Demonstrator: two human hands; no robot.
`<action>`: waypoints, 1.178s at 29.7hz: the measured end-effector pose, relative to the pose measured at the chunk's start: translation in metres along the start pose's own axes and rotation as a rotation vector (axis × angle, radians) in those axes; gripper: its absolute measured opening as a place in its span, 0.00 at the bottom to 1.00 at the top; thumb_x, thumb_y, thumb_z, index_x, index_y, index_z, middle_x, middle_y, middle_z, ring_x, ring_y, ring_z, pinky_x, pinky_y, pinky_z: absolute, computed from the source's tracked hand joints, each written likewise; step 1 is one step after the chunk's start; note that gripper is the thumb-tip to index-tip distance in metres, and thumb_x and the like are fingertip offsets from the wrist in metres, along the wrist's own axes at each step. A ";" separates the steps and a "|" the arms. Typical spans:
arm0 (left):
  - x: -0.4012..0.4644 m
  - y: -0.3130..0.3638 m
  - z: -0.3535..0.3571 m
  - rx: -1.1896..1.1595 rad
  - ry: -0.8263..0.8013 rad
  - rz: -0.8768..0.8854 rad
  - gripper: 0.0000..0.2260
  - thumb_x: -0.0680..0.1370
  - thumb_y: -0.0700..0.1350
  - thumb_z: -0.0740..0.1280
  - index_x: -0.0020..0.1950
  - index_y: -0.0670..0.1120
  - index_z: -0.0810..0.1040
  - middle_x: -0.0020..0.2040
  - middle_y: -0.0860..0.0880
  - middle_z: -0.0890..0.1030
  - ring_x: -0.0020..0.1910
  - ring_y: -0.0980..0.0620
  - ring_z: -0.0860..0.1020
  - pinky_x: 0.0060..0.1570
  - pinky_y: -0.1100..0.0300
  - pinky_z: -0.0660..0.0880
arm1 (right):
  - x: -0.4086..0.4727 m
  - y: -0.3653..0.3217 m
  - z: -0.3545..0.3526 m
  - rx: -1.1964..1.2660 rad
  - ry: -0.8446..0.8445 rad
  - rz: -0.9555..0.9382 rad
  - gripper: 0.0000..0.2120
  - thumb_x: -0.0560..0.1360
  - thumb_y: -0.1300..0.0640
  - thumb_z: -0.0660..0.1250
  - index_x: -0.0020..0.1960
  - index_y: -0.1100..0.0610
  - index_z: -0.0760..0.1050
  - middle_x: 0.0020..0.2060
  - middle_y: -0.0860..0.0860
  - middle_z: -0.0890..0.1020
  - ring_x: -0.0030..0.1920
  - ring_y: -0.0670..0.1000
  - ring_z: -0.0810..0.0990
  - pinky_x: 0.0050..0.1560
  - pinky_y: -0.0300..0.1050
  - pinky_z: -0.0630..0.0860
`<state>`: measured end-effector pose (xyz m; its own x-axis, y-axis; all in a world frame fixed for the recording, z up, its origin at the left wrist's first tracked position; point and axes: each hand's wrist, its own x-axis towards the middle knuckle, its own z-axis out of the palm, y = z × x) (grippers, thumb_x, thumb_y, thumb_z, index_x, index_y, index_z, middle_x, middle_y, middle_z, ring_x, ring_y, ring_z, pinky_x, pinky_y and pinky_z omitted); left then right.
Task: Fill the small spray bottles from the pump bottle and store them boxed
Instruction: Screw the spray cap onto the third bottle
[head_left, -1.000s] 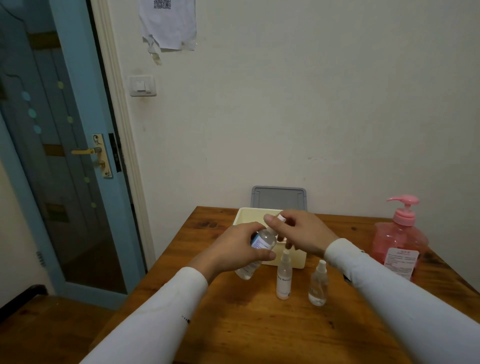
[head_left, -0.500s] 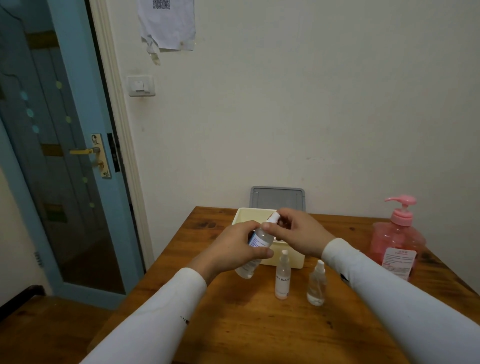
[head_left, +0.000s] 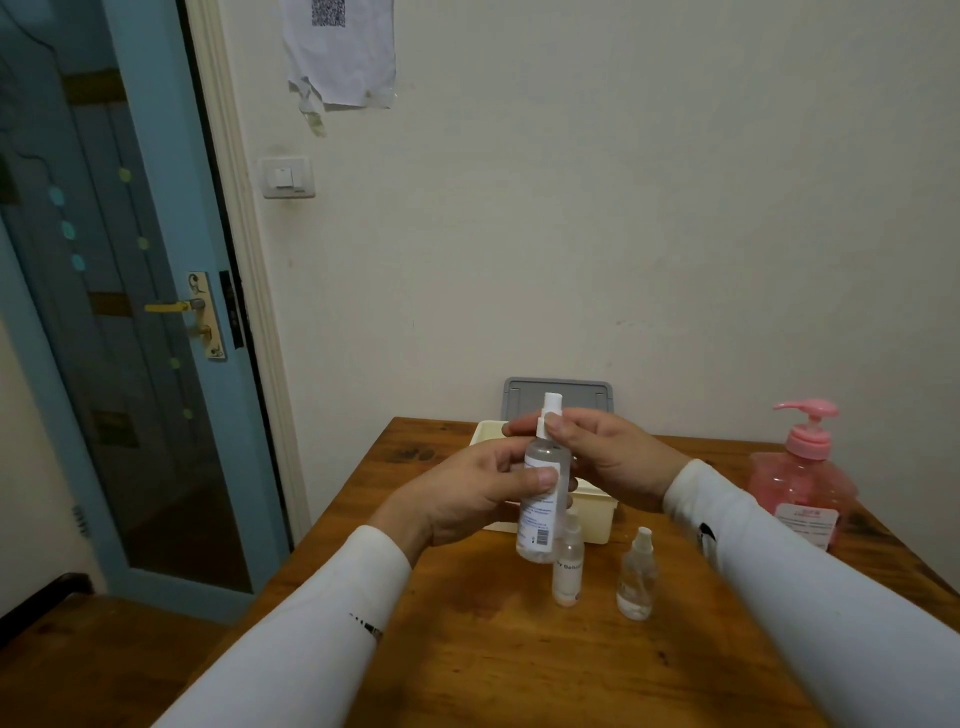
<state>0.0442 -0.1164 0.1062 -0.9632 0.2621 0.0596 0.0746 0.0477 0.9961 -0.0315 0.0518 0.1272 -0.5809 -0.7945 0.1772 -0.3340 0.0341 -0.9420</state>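
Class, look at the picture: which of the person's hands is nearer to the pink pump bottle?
Right. The right hand pinches the held spray bottle's neck, on the side toward the pink pump bottle; the left hand grips its body, farther away.

Box (head_left: 597, 512) interior hidden by hands.

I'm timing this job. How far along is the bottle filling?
Nothing looks boxed yet. In hand: the left hand grips a spray bottle upright while the right hand pinches its sprayer. Left: two small bottles stand on the table, pump bottle untouched, box open.
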 end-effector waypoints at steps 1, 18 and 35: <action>0.000 0.001 0.000 -0.004 -0.006 -0.005 0.15 0.77 0.43 0.66 0.64 0.44 0.74 0.56 0.44 0.82 0.58 0.45 0.80 0.57 0.53 0.77 | 0.001 0.000 0.000 -0.025 0.018 -0.006 0.22 0.76 0.45 0.58 0.62 0.56 0.76 0.54 0.53 0.83 0.56 0.51 0.81 0.57 0.44 0.78; 0.010 -0.011 0.019 0.723 0.469 0.100 0.15 0.79 0.52 0.64 0.65 0.51 0.72 0.54 0.51 0.80 0.52 0.53 0.78 0.52 0.57 0.78 | 0.017 0.023 0.029 -0.293 0.500 -0.007 0.18 0.79 0.43 0.58 0.50 0.55 0.80 0.43 0.52 0.83 0.47 0.52 0.81 0.52 0.52 0.76; 0.018 -0.033 0.010 0.670 0.504 0.051 0.15 0.76 0.55 0.68 0.59 0.51 0.73 0.51 0.51 0.80 0.48 0.52 0.79 0.51 0.50 0.80 | 0.019 0.027 0.034 -0.383 0.478 0.102 0.21 0.78 0.40 0.57 0.52 0.54 0.79 0.44 0.49 0.82 0.46 0.49 0.80 0.50 0.46 0.77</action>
<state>0.0265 -0.1040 0.0740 -0.9426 -0.1752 0.2842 0.1053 0.6517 0.7511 -0.0264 0.0176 0.0953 -0.8624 -0.4197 0.2830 -0.4505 0.3811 -0.8074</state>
